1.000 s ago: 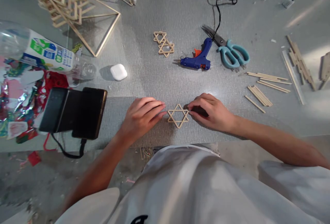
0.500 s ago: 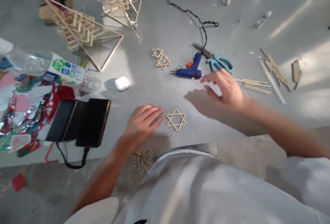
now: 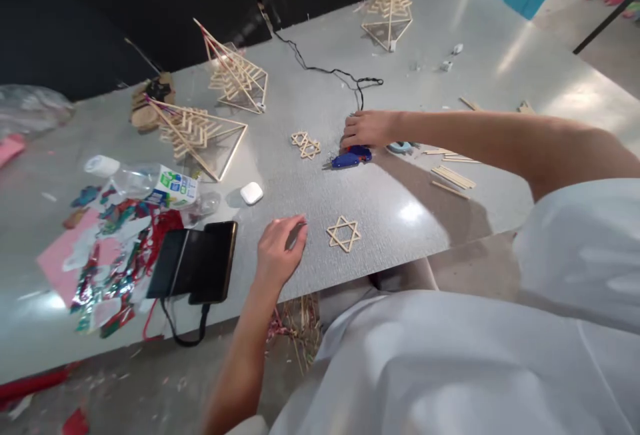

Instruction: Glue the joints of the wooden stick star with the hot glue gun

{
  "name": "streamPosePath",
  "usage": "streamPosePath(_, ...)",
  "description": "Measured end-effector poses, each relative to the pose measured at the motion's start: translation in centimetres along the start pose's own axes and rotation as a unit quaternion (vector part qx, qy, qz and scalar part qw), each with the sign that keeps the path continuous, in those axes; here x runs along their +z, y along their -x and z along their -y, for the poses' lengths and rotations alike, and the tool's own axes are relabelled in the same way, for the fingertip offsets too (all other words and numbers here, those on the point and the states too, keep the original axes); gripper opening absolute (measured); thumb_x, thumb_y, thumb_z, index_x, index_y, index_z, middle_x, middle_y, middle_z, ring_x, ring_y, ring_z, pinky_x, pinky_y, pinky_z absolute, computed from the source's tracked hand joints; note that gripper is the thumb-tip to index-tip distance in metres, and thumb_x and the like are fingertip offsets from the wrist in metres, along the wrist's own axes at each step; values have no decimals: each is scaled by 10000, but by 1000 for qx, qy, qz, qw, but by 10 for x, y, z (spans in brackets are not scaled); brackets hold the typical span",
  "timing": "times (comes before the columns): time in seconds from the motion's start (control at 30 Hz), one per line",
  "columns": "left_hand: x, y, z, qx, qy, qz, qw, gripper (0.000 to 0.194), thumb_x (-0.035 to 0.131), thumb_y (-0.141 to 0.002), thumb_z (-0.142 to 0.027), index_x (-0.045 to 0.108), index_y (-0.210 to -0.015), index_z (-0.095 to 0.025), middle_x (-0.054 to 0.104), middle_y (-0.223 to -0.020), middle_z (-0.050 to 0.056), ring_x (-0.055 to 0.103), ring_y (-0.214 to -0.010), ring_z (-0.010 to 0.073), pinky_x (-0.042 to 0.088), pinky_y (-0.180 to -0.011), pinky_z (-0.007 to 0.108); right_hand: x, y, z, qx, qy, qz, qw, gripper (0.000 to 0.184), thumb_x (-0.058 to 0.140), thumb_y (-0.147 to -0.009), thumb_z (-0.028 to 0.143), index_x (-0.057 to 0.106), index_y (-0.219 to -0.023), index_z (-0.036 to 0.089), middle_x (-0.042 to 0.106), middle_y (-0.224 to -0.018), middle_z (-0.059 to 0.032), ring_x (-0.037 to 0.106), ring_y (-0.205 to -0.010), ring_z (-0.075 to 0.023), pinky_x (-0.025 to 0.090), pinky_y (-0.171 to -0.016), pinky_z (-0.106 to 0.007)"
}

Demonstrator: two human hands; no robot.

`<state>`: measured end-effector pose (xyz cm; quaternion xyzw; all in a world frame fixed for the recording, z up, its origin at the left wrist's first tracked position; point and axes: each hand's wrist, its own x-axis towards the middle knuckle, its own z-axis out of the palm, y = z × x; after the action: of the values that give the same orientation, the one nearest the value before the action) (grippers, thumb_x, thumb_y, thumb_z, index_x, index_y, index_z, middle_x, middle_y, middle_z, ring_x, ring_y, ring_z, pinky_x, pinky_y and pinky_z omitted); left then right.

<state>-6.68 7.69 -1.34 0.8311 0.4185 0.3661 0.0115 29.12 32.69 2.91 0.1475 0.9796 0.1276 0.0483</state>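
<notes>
A six-pointed star of thin wooden sticks (image 3: 343, 232) lies flat near the table's front edge. My left hand (image 3: 279, 251) rests on the table just left of it, fingers loosely curled, holding nothing and not touching the star. My right hand (image 3: 367, 129) reaches far across the table and sits on top of the blue glue gun (image 3: 349, 157), fingers bent over its handle; the grip itself is hidden. Two joined stick stars (image 3: 306, 144) lie left of the gun.
Grey table (image 3: 400, 215) holds teal scissors (image 3: 403, 147), loose sticks (image 3: 453, 177), a black cord (image 3: 325, 71), three stick pyramids (image 3: 235, 78), a plastic bottle (image 3: 150, 185), a white earbud case (image 3: 251, 193), a black phone with cable (image 3: 195, 261), and coloured scraps (image 3: 100, 255).
My right hand left the star, moved up and away across the table and came down on the glue gun. The left hand drew back slightly from the star. The view tilted up.
</notes>
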Motion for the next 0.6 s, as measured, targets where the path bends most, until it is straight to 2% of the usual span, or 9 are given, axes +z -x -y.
streamPosePath(0.13, 1, 1, 3, -6, -4, -3, 1000, 271, 668, -1079, -212, 677, -1350, -221, 838, -1096, 74, 797, -996, 209, 645, -960, 394, -7, 11, 8, 53, 18, -21, 998, 363, 530, -1053, 294, 601, -1398, 209, 705, -1149, -119, 584, -1119, -292, 484, -837, -381)
streamPosePath(0.33, 2, 0, 4, -13, -14, -7, 1000, 220, 663, -1078, -246, 716, -1286, -201, 840, -1128, 102, 804, -981, 217, 654, -930, 385, -19, 39, 43, 130, -99, -126, 978, 484, 539, -1049, 308, 497, -1521, 207, 708, -1336, -157, 605, -1202, -309, 545, -907, -429)
streamPosePath(0.5, 4, -2, 2, -45, -7, -3, 999, 155, 660, -1081, -307, 751, -1158, -208, 844, -1078, 88, 802, -938, 211, 649, -878, 356, -15, 59, 74, 151, -187, -155, 958, 557, 548, -1026, 282, 464, -1576, 242, 712, -1369, -151, 609, -1225, -332, 555, -943, -451)
streamPosePath(0.6, 3, -4, 2, -78, 5, 1, 997, 192, 614, -1105, -307, 738, -1207, -200, 849, -1034, 76, 802, -876, 190, 639, -821, 318, -9, 68, 86, 144, -218, -182, 948, 587, 585, -983, 264, 498, -1563, 249, 713, -1302, -150, 612, -1178, -330, 531, -1013, -493)
